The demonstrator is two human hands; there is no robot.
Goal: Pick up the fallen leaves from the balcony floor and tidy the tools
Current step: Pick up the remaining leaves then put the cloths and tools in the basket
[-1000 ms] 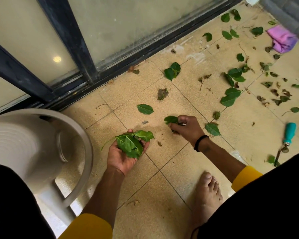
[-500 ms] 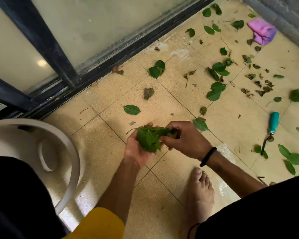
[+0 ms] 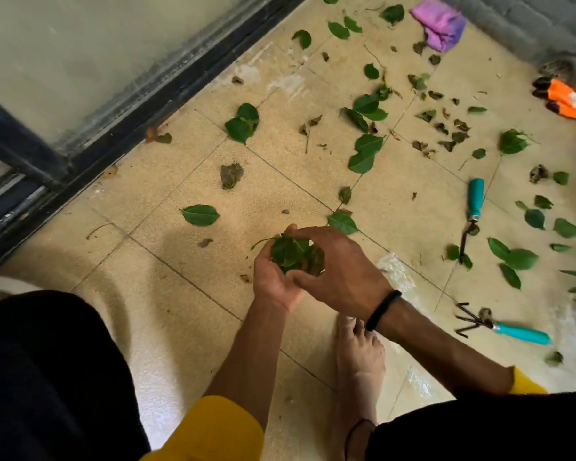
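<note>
Now leaves [image 3: 291,252] inside both grips.

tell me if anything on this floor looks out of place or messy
Yes: green leaves and dry scraps litter the tiles, two teal-handled tools lie loose among them, and a purple cloth sits crumpled by the wall.

Green leaf bunch [image 3: 293,252] cupped in hands, loose leaves [image 3: 363,154] scattered on tiles
</note>
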